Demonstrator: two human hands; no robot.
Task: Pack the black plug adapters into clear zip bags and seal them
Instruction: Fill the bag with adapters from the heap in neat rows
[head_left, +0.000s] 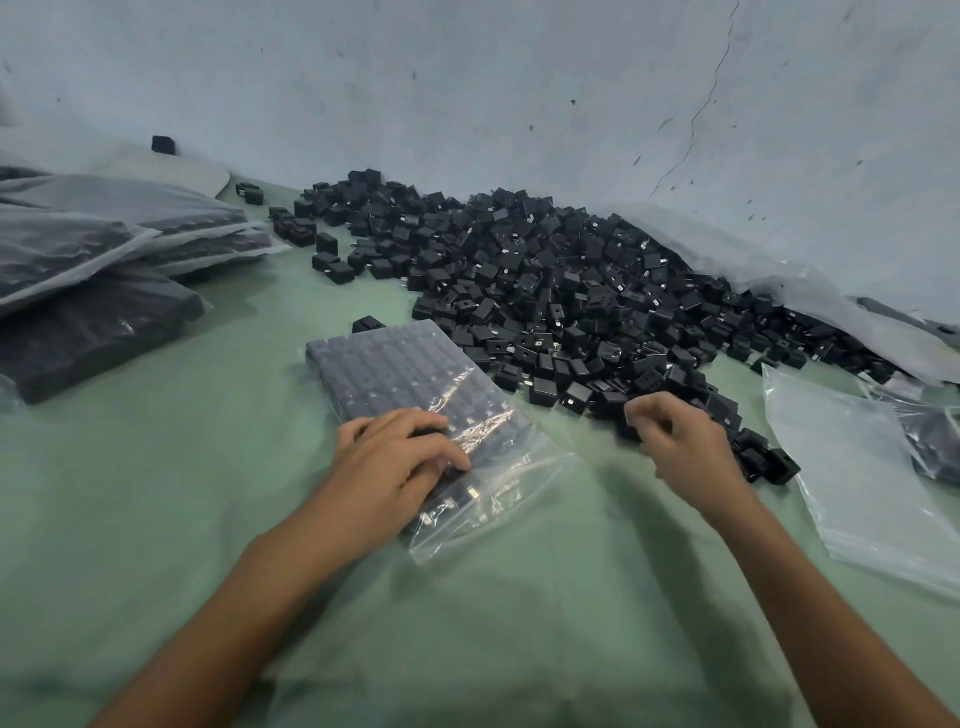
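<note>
A clear zip bag (415, 384) lies on the green table, packed with neat rows of black plug adapters; its open mouth points toward me. My left hand (400, 457) rests on the bag near its mouth, fingers spread over the plastic. A big loose pile of black adapters (545, 280) covers the table behind and to the right. My right hand (675, 441) hovers at the pile's near edge with fingers curled; whether it holds an adapter is hidden.
Filled bags (98, 270) are stacked at the left. Empty clear zip bags (857, 467) lie at the right, with a large crumpled plastic sheet (779, 270) behind them along the wall. Green table surface (156, 493) spreads around my arms.
</note>
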